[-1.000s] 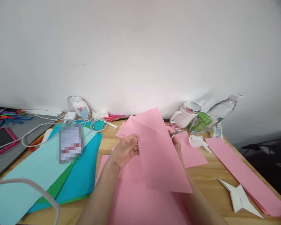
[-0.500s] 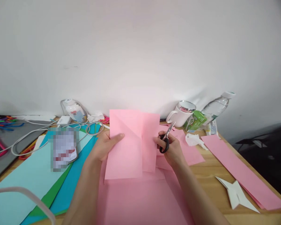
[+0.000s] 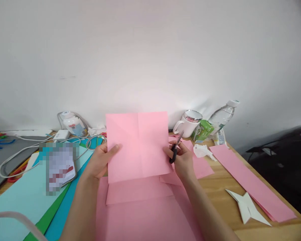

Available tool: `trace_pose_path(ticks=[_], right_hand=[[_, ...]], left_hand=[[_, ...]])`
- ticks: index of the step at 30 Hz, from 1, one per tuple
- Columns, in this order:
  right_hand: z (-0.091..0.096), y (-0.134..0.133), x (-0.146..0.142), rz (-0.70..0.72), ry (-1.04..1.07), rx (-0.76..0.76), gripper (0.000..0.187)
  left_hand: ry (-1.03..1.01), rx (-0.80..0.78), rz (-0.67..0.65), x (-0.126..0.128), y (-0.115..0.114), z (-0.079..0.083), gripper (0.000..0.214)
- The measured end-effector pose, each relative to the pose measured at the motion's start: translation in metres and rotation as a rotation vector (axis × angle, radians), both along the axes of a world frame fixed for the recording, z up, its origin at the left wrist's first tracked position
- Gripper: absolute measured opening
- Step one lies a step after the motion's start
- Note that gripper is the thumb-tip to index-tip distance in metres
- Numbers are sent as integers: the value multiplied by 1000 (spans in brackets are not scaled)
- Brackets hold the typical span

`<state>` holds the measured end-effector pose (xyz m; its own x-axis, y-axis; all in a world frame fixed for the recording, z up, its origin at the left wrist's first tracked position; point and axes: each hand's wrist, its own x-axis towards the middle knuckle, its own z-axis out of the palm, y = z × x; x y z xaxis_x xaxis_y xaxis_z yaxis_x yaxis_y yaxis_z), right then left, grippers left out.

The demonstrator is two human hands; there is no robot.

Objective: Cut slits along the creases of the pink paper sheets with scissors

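Between my hands a pink paper sheet (image 3: 137,144) is held up, spread nearly flat with a vertical crease down its middle. My left hand (image 3: 102,159) pinches its left edge, thumb on the front. At the right edge, my right hand (image 3: 182,157) grips the sheet and also carries a pair of scissors (image 3: 175,152) with black handles, blades pointing up. Below lie more pink sheets (image 3: 140,217), partly hidden by the held one.
A phone (image 3: 62,165) lies on blue and green papers at left, near white cables. At the back stand a white mug (image 3: 189,124), a green carton (image 3: 203,130) and a tilted water bottle (image 3: 223,115). Pink strips (image 3: 251,180) and a folded white paper star (image 3: 247,206) lie at right.
The pink sheet has opened out from its folded shape, its right half swinging flat. Both hands still hold it. The view has shifted slightly to the right.
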<state>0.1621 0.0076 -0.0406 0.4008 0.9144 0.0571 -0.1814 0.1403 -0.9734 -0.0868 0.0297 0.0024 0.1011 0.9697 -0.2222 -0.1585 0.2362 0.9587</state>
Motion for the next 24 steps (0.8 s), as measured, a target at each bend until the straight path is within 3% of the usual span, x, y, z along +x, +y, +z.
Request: trace_pose_path(ticks=[3,7,10,14,16,18,21,24], right_hand=[[0,1,1,-69,14,32,32],[0,3,4,-112,8,53,32],[1,2,5,-146,-18,64,32],[3,-2,0,-113,-71,81,33],[5,-5,-4,23,-66,101,29],[6,-9,-9,277,-70,93,24],[8,-17,-17,711,-87,-38,29],[12,-24,-23,898,-56,-155,37]], left_hand=[[27,23,-127,2,-2,-5,32],[42,30,-154,7,-3,-7,34],[20,-24,-80,10,-2,-3,44],[-47,6,150,14,0,3,43],[-59,81,284,17,2,4,37],[-51,143,370,19,2,2,33],[-59,153,382,20,2,-1,31],[-63,139,383,22,0,-4,29]])
